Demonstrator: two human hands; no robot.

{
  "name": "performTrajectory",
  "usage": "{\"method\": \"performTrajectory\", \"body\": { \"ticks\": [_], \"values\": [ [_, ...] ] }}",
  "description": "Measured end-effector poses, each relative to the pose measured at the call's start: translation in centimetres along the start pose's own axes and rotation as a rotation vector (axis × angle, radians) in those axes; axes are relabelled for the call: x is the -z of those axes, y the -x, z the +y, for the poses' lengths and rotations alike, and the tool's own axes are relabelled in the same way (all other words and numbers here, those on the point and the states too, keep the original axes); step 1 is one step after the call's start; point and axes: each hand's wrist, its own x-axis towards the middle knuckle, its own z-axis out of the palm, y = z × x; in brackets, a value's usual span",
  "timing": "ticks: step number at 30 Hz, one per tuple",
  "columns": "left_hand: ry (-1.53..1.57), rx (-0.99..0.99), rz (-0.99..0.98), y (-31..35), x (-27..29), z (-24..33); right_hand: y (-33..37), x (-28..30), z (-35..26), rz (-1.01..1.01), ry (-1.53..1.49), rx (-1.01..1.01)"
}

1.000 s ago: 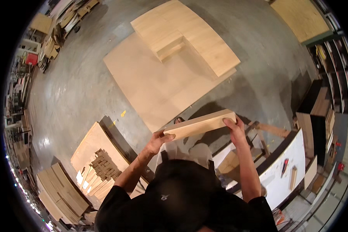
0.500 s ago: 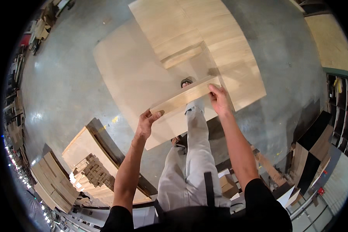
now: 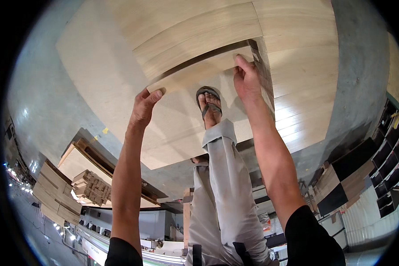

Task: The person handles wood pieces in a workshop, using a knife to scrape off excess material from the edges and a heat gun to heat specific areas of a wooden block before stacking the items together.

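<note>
I grip a narrow, pale wooden board (image 3: 201, 70) at both ends, and it slants slightly upward to the right. My left hand (image 3: 145, 106) closes on its left end, thumb on the upper face. At the other end, my right hand (image 3: 246, 80) pinches it, thumb on top. Just beyond the board's far edge, a dark gap separates it from the stacked boards (image 3: 199, 33). More boards (image 3: 302, 75) lie along the right side. Beneath all this is a large flat panel (image 3: 173, 142), on which my sandalled foot (image 3: 209, 102) stands.
Small wood blocks (image 3: 92, 186) are piled on a panel (image 3: 77, 165) at the lower left, beside another board stack (image 3: 53, 190). Black and brown panels (image 3: 341, 184) stand at the right, near a dark shelving rack (image 3: 392, 146). Grey floor (image 3: 357, 57) surrounds the large panel.
Both hands have carried the board forward, up close to the stacked boards. My view has leaned in over the panel, and more of my front foot shows.
</note>
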Motion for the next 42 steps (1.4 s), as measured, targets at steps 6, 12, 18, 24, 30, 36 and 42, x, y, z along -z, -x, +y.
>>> {"method": "performTrajectory", "body": {
  "ticks": [6, 12, 18, 24, 30, 36, 42],
  "values": [
    [-0.01, 0.013, -0.025, -2.0, -0.5, 1.7, -0.8, -2.2, -0.7, -0.047, 0.026, 0.081],
    [0.037, 0.015, 0.043, -1.5, -1.0, 0.9, 0.4, -5.0, 0.2, 0.108, 0.126, 0.006],
    [0.039, 0.012, 0.105, -1.4, -2.4, 0.5, 0.0, -4.8, 0.3, 0.019, 0.079, -0.01],
    [0.024, 0.031, 0.187, -1.5, -4.4, 1.2, 0.0, -5.4, 0.3, -0.011, 0.115, -0.021],
    [0.085, 0.093, 0.229, -1.5, -4.0, 1.7, 1.0, -7.2, 1.5, 0.083, -0.008, -0.111],
    [0.168, -0.048, 0.129, -2.4, -4.2, 1.7, 0.7, -6.8, 3.5, -0.14, -0.062, -0.135],
    [-0.213, 0.082, 0.374, 2.8, -2.7, -3.6, 4.2, -3.3, 3.8, 0.183, 0.112, -0.451]
  ]
}}
